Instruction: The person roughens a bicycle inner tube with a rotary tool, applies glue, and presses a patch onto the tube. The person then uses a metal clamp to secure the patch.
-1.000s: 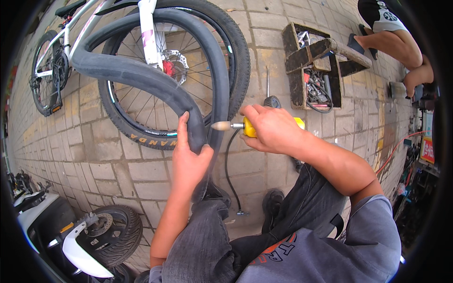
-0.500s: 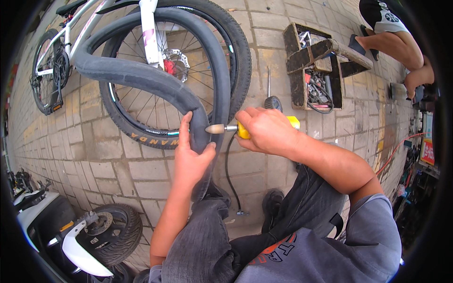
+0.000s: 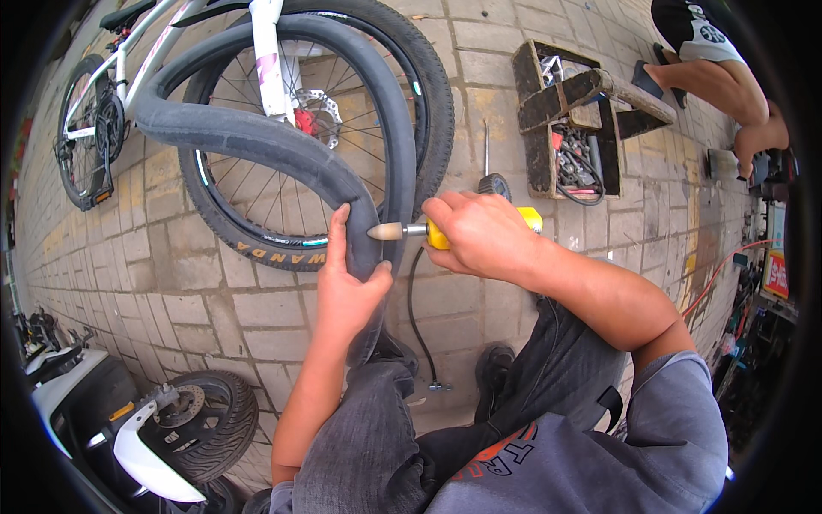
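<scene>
A puffed-up black inner tube [image 3: 282, 141] loops over the bicycle's front wheel [image 3: 441, 120] and runs down to my knee. My left hand [image 3: 347, 287] grips the tube, its thumb and fingers pressed on either side. In my right hand [image 3: 484, 236] is a yellow handheld rotary grinder [image 3: 438, 235], partly hidden by my fingers. Its pale cone-shaped grinding tip [image 3: 387, 231] touches the tube just above my left thumb. The wheel is still fixed in the white fork [image 3: 272, 73].
A worn wooden toolbox [image 3: 537, 163] full of tools stands at the upper right, near another person's legs [image 3: 715, 90]. A screwdriver-like rod [image 3: 487, 150] lies left of it. An air hose [image 3: 413, 313] curves over the paving, and a scooter wheel [image 3: 227, 420] is at lower left.
My right hand has shifted slightly left, bringing the grinder's tip a little farther onto the tube. My left hand keeps its hold in the same place.
</scene>
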